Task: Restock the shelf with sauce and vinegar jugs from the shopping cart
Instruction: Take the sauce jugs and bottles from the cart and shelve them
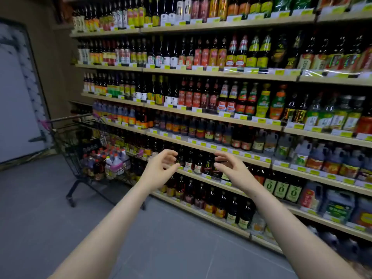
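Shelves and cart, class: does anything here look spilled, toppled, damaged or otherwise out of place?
Nothing stands out. The bottles on the shelves stand upright in rows, the jugs in the shopping cart look intact, and the floor shows no spill. The left hand and right hand hold nothing.

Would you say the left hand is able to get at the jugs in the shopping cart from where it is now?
Probably not without stepping closer: the left hand is empty, but the shopping cart with its jugs stands farther down the aisle.
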Motion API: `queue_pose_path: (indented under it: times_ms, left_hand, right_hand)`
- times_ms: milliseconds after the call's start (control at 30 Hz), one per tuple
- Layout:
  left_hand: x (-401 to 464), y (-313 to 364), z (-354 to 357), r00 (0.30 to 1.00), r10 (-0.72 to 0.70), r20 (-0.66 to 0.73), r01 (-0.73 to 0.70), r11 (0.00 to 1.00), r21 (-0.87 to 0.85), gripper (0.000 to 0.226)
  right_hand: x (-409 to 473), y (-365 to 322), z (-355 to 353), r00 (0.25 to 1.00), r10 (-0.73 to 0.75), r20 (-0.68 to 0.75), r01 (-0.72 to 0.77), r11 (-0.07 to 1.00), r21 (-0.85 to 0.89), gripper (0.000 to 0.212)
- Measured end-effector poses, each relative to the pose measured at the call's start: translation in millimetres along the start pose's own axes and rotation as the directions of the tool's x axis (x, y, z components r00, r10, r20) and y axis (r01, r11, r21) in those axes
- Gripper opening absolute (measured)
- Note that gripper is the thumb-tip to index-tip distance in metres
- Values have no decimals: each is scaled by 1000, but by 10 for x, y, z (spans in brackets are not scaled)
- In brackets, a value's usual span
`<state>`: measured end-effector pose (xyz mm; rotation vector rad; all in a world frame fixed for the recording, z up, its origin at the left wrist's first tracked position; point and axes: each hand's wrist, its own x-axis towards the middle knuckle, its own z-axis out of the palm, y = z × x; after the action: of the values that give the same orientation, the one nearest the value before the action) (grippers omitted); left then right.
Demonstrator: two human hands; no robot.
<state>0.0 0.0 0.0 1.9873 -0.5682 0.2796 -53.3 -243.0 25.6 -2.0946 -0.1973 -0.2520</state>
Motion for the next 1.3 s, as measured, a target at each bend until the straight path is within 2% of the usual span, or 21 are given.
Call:
queue_pose_path:
  times_ms: [133,400,633,867,1100,1167,1300]
  left_hand:
    - [123,-751,11,992,-126,-27,127,992,29,26]
    - [993,-2297,-491,965,-256,-61,261,960,104,24]
    - [1987,-3283,-987,946,-288,-148,311,935,168,27]
    - [2730,-4436,-1197,909,-355,-219,398,894,203,35]
    - [3506,-5413,-1596,860,-375,-346,461,862,212,28]
    - [3657,-5662,-1698,838,-396,-375,496,840,221,34]
    - [3961,-6304,-1870,800,-399,-447,547,792,272,65]
  right_hand:
    - [501,477,508,994,69,80,-68,998,-14,31]
    - [2090,1175,1496,974,165,153,-165,986,-10,39]
    - [3548,1478,2104,954,196,229,-207,978,26,40]
    - [4936,1955,2773,938,178,298,-202,978,50,53]
    - [6424,2348,3460,888,153,434,-186,982,34,62]
    - [6748,2402,3649,882,172,439,-210,977,39,64]
    - [7409,2597,4161,866,155,476,-184,983,13,65]
